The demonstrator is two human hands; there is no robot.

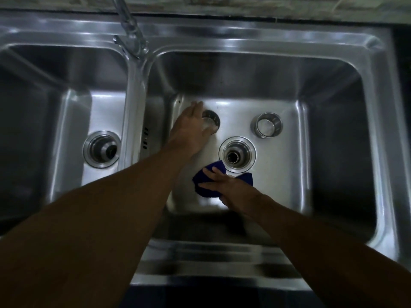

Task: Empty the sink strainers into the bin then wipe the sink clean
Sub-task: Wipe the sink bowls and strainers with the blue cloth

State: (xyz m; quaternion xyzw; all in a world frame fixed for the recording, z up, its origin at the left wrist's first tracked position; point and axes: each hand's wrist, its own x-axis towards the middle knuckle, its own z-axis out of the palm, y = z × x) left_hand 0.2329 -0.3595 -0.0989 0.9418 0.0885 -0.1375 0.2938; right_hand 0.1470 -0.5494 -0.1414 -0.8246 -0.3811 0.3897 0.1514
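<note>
1. Your left hand (189,130) reached into the right basin (333,130) of the steel sink (244,34). It clasped the first strainer (212,122), fingers past its far side and thumb curled at its near side.
2. That strainer was a short, shiny steel cup with slots in its wall. It sat near the far left corner of the basin floor, half hidden by your hand.
3. It lay tipped, with its open mouth facing right and upward, so its axis ran roughly left to right across the basin.
4. The second strainer (266,125), the same kind of slotted steel cup, stood alone nearer the basin's far right corner, well apart from your hands. Its mouth faced up and its axis was close to vertical.
5. The right drain (237,153) was open, a dark hole in a steel ring between the two strainers and nearer the front edge.
6. Your right hand (229,187) pressed a blue cloth (205,192) on the basin floor just in front of that drain, fingers spread and straight.
7. The left basin (44,107) showed its own drain (101,148), also open.
8. The faucet (131,27) rose from the far rim between the basins.
</note>
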